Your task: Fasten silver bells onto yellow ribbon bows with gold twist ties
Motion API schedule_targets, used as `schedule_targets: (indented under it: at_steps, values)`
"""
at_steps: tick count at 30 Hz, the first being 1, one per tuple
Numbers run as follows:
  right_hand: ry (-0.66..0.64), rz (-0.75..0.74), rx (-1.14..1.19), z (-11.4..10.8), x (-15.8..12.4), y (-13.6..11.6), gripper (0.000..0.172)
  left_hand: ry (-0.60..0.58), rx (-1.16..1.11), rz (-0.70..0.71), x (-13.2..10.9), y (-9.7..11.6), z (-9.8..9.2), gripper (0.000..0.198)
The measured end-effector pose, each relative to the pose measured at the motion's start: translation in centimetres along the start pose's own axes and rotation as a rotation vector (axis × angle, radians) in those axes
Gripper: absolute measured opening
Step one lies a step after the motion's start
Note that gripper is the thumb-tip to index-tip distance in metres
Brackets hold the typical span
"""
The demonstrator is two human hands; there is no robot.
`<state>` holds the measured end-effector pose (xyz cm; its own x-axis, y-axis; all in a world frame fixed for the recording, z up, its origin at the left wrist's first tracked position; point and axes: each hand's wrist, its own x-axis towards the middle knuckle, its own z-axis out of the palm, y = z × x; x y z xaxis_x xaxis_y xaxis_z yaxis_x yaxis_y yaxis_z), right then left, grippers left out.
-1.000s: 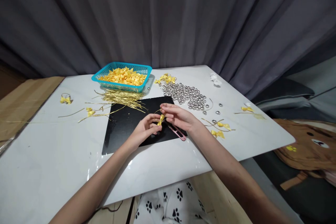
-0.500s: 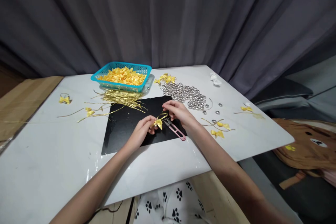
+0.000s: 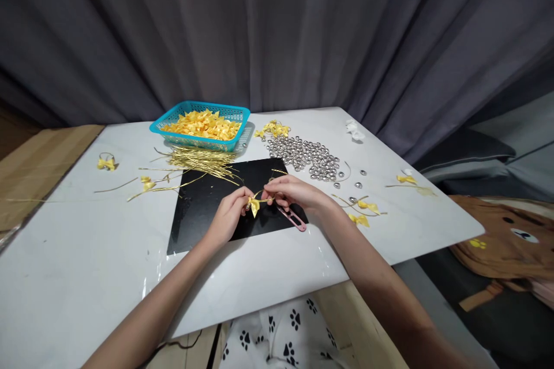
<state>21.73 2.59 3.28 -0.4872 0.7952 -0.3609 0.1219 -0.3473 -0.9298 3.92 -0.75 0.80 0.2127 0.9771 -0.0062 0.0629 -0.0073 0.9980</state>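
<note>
Over the black mat (image 3: 194, 225), my left hand (image 3: 229, 213) pinches a small yellow ribbon bow (image 3: 254, 206). A thin gold cord (image 3: 263, 200) runs from the bow to my right hand (image 3: 291, 191), whose fingers are closed on it. Part of the cord is hidden behind the fingers, and a short end sticks up beyond them. Pink-handled thread snips (image 3: 296, 220) lie on the mat beneath my right hand, their blades mostly covered by it.
A turquoise basket (image 3: 244, 121) of yellow bows stands at the back, with a bundle of gold cords (image 3: 201, 161) before it. Silver bells or beads (image 3: 303, 155) are heaped right of the mat. Bows with cords (image 3: 367, 206) lie at right and a looped bow (image 3: 106, 162) at left.
My right hand has moved down and slightly left, now covering the snips' blades. The bow has shifted slightly left with my left hand, and the cord loop above it looks flatter.
</note>
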Motion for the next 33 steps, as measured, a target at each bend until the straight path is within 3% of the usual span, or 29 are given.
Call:
schedule_targets:
  at_steps: [4,10,13,21,28,33]
  values:
    - [0.044,-0.116,-0.065,-0.1,0.1,0.1,0.012,0.000,0.029,0.027,-0.1,-0.1,-0.2,0.013]
    - [0.009,-0.187,-0.155,0.5,0.0,0.3,0.030,-0.001,0.025,0.071,-0.2,0.0,-0.2,0.012]
    - [0.058,-0.237,-0.198,1.2,0.1,0.3,0.028,0.001,0.007,0.067,-0.1,0.0,-0.2,0.013]
    - [0.239,-0.469,-0.172,2.3,0.0,0.2,0.015,0.030,-0.315,-0.117,0.3,-0.4,-0.1,0.011]
    - [0.210,-0.408,-0.205,2.6,0.2,0.8,0.029,0.001,-0.324,-0.053,0.1,-0.3,-0.2,0.010]
    - [0.183,-0.427,-0.196,2.8,0.2,1.0,0.028,0.003,-0.330,-0.048,0.1,-0.3,0.0,0.016]
